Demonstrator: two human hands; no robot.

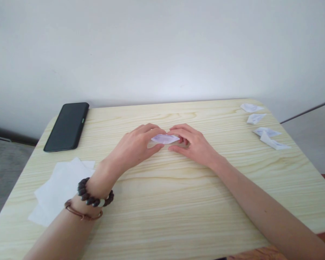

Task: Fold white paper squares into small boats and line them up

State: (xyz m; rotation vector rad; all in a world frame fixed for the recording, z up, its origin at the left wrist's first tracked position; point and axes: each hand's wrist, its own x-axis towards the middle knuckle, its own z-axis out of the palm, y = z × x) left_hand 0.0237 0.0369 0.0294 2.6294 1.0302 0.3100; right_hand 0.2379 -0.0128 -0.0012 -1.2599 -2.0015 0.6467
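Observation:
A small folded piece of white paper (165,138) lies at the middle of the light wooden table (178,202). My left hand (135,146) pinches its left end between thumb and fingers. From the other side my right hand (192,142) grips its right end. Both hands rest low on the tabletop, fingertips almost meeting over the paper. Dark bead bracelets circle my left wrist.
A black phone (67,125) lies face down at the far left corner. Loose white paper sheets (58,189) are stacked near the left edge. Several small folded paper pieces (262,126) sit along the far right edge. A plain wall rises behind the table.

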